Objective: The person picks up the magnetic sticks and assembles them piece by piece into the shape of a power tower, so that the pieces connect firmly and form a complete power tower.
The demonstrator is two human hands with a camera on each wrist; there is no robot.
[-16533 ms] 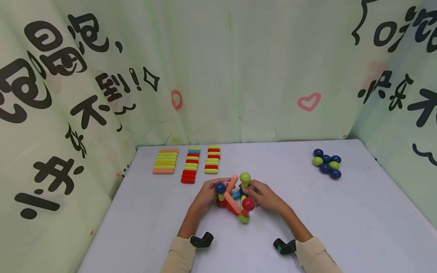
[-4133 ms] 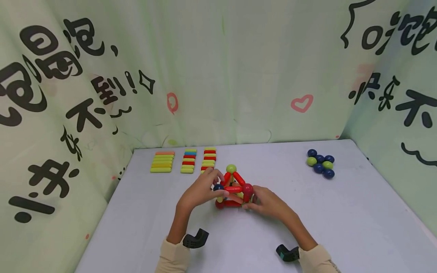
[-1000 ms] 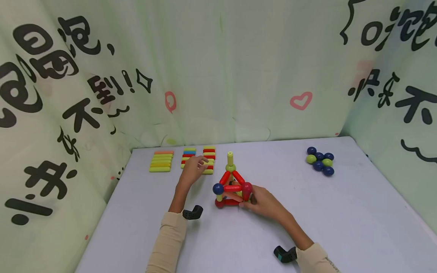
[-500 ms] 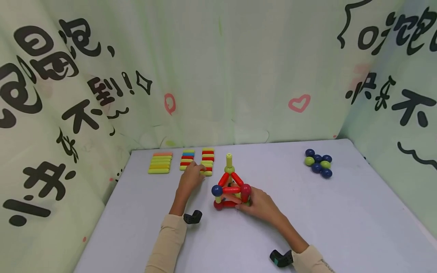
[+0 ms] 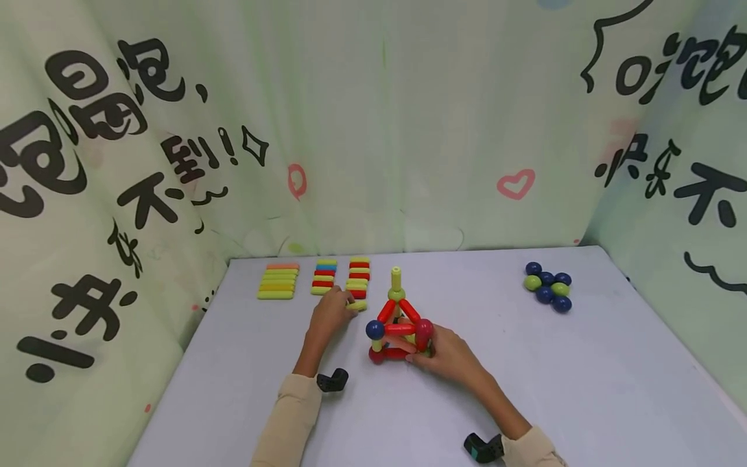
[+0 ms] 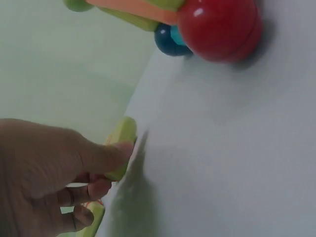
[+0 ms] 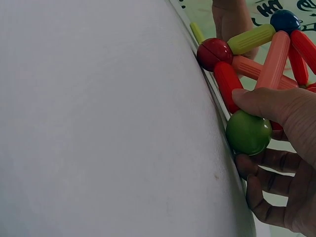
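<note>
My left hand (image 5: 331, 316) pinches a yellow-green rod (image 5: 357, 305) between thumb and fingers, just at the near end of the right-hand rod row. In the left wrist view that rod (image 6: 127, 129) is tilted close to the tabletop. My right hand (image 5: 449, 353) holds the lower right corner of a ball-and-rod frame (image 5: 399, 329). In the right wrist view, its thumb lies by a red rod and its fingers lie near a green ball (image 7: 248, 132). A yellow-green rod (image 5: 396, 279) stands upright on the frame's top green ball (image 5: 396, 294). Part of the frame is hidden behind my right hand.
At the back left lie a row of yellow and salmon rods (image 5: 277, 281), a mixed row (image 5: 324, 273) and a red and yellow-green row (image 5: 358, 275). Several blue and green balls (image 5: 545, 279) sit back right. A curtain stands behind the table (image 5: 525, 376).
An upright rod has been added on the frame's top. My left hand has left the frame, reached the rod rows and drawn a yellow-green rod nearer. My right hand stays on the frame.
</note>
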